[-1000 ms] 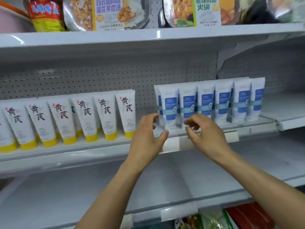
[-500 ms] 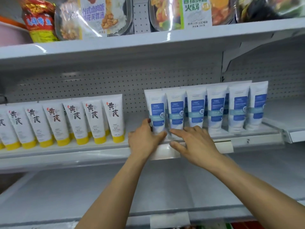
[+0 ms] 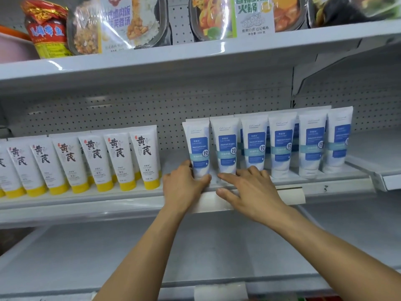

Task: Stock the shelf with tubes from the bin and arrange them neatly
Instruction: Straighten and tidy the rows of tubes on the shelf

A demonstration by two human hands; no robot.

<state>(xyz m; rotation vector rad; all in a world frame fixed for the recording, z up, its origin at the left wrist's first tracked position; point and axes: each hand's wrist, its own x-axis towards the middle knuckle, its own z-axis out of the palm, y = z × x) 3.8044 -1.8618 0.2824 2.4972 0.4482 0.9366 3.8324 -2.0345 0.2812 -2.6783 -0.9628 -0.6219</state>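
Vs 1.0 s ago: both hands then hung spread in front of the row, clear of it; now both are at the tube bases; vs 0.5 s ago: grip and placement much the same, view nearer

Left hand: fingers curled round the left side of the end tube, thumb across the front of its cap; tube upright on its cap, held at the base

Right hand: fingers spread and only lightly bent, holding nothing; index lies along the foot of the second tube, the other tips at the caps of the second and third tube; thumb on the shelf lip

Shelf contents: blue tubes, 6 in the front row counting the end tube, running from the left fingers rightward past the right fingertips; more stand behind them, number cannot be told; yellow tubes, left of the left fingers with a gap between, 6 with full labels in front plus 1 cut by the frame edge, others partly hidden behind

Top shelf, above the fingers: 1 red pack; at least 3 meal trays, the rightmost cropped

Lower shelf lies under both forearms
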